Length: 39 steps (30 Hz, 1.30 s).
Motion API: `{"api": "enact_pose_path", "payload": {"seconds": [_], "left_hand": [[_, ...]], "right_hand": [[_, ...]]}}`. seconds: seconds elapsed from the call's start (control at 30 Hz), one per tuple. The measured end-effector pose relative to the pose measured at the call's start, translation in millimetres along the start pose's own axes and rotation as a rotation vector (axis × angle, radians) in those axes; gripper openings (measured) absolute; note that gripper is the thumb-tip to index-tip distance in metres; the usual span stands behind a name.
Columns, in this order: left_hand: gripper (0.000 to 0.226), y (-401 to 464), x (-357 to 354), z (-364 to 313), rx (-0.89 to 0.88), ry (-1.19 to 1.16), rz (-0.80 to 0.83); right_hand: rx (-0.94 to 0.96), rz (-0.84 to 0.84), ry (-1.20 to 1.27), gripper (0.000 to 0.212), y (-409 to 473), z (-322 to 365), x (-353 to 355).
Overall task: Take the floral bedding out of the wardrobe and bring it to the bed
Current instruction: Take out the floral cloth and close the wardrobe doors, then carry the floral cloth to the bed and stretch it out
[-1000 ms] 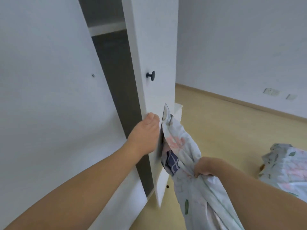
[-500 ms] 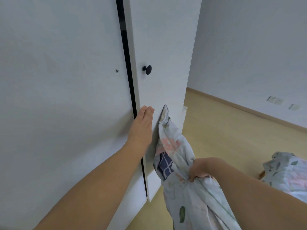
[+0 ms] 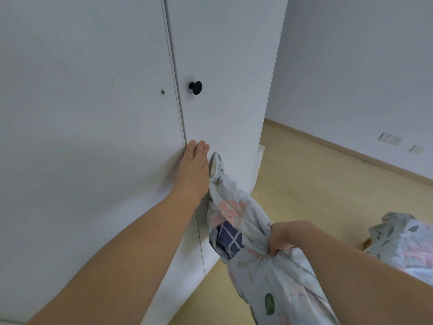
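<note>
The white wardrobe fills the left half of the view, both doors closed. My left hand presses flat with straight fingers on the right door, just right of the gap between the doors and below the black knob. My right hand grips a bunched bundle of floral bedding, pale with pink flowers and green leaves, with a dark blue checked patch showing. The bundle hangs beside the wardrobe's right door and trails down past the bottom edge of the view.
More floral bedding lies at the right edge, low in the view. Pale wooden floor stretches to the right of the wardrobe. A white wall with sockets runs behind it.
The right wardrobe door has swung from open to fully closed under my left hand. My right hand keeps its grip on the bedding bundle.
</note>
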State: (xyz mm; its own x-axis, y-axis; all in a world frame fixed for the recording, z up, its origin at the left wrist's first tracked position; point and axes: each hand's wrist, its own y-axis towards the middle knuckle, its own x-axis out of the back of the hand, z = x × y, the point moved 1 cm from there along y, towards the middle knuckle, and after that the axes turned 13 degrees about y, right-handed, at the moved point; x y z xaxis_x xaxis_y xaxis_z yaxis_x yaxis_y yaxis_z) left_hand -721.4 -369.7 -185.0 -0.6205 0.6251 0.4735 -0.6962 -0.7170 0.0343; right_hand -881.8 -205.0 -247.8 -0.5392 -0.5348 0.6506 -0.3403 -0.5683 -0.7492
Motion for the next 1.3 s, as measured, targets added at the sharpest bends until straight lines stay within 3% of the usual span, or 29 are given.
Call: {"api": "enact_pose_path", "payload": {"seconds": [0.1, 0.2, 0.27, 0.4, 0.63, 0.7, 0.77, 0.9, 1.0, 1.17, 1.3], "left_hand": [[0.070, 0, 3, -2, -0.001, -0.074, 0.017], [0.073, 2, 12, -5, -0.025, -0.327, 0.010], [0.073, 5, 19, -14, -0.166, -0.480, -0.033], [0.075, 10, 47, -54, -0.506, -0.544, -0.151], [0.109, 37, 118, -143, -0.685, -0.553, -0.229], [0.102, 48, 137, -162, -0.664, -0.555, -0.267], [0.082, 64, 161, -178, -0.646, -0.559, -0.318], [0.008, 99, 219, -204, -0.719, -0.636, -0.336], [0.011, 122, 269, -229, -0.771, -0.682, -0.302], [0.011, 153, 343, -263, -0.836, -0.717, -0.406], [0.011, 183, 387, -282, -0.884, -0.741, -0.480]], "right_hand": [[-0.007, -0.005, 0.006, 0.064, 2, -7, -1], [-0.006, -0.010, 0.023, 0.061, 7, -19, 0], [-0.010, -0.016, 0.033, 0.059, 10, -30, 1], [-0.013, -0.043, 0.043, 0.053, 14, -56, 6], [0.022, -0.112, 0.132, 0.042, 20, -128, 27], [0.027, -0.130, 0.172, 0.038, 22, -155, 35], [0.022, -0.144, 0.212, 0.034, 24, -183, 42], [0.004, -0.206, 0.285, 0.033, 30, -246, 54], [-0.020, -0.280, 0.351, 0.032, 28, -301, 59], [-0.069, -0.466, 0.548, 0.031, 18, -389, 46], [-0.149, -0.613, 0.555, 0.065, 19, -435, 41]]}}
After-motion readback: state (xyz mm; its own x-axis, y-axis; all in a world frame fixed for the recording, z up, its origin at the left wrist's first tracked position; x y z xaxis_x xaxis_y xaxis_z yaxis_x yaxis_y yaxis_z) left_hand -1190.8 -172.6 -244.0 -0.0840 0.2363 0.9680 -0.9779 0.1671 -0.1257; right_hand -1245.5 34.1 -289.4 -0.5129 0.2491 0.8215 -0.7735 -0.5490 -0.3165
